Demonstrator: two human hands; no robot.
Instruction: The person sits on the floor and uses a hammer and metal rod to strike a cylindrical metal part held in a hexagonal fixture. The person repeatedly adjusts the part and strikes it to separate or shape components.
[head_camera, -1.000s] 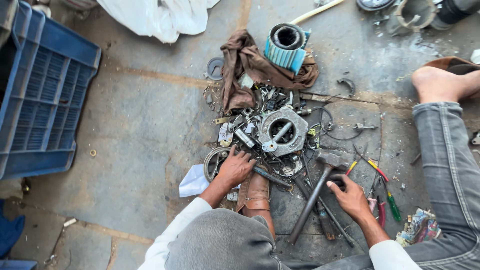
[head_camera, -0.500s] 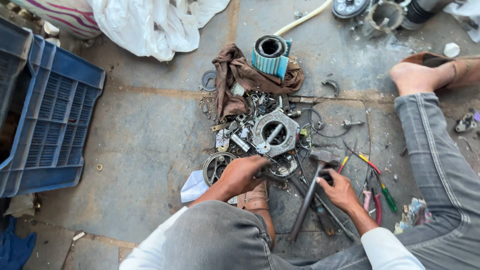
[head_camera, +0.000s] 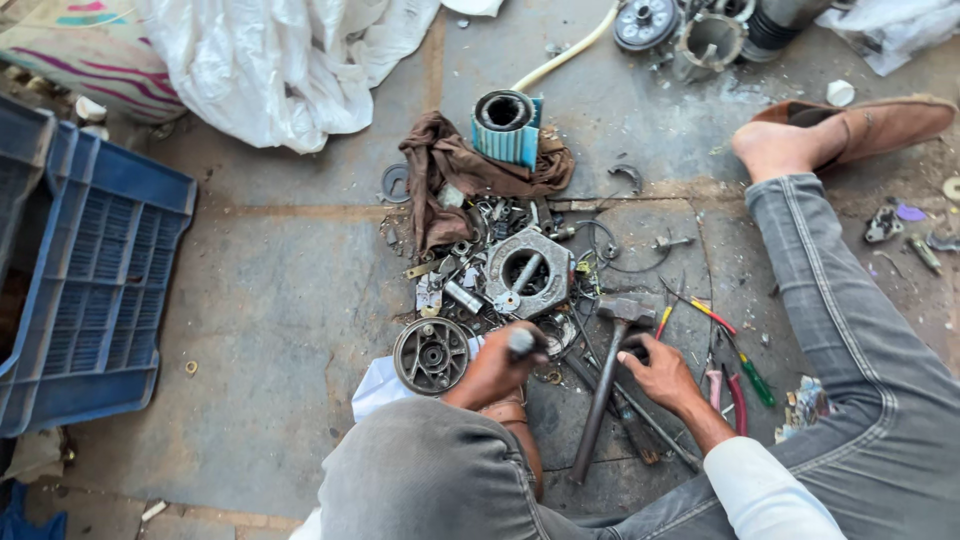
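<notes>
My left hand (head_camera: 495, 368) is closed around a short metal rod or shaft (head_camera: 521, 342), its rounded end sticking up out of the fist. My right hand (head_camera: 658, 372) rests on the floor with fingers curled over thin rods, just right of a hammer (head_camera: 607, 372) lying with its head up. Ahead of both hands lies a pile of metal parts with an octagonal metal housing (head_camera: 527, 272). A round ribbed end cover (head_camera: 431, 354) sits left of my left hand.
A blue plastic crate (head_camera: 95, 290) stands at the left. A brown rag (head_camera: 450, 170) and a blue finned motor stator (head_camera: 506, 126) lie beyond the pile. Pliers and screwdrivers (head_camera: 738, 372) lie at right by my outstretched leg (head_camera: 850, 320). White sacks (head_camera: 285, 60) sit at the back.
My left hand has drawn back from the parts pile and now grips a short metal rod. My right hand stays by the hammer. The view has shifted downward.
</notes>
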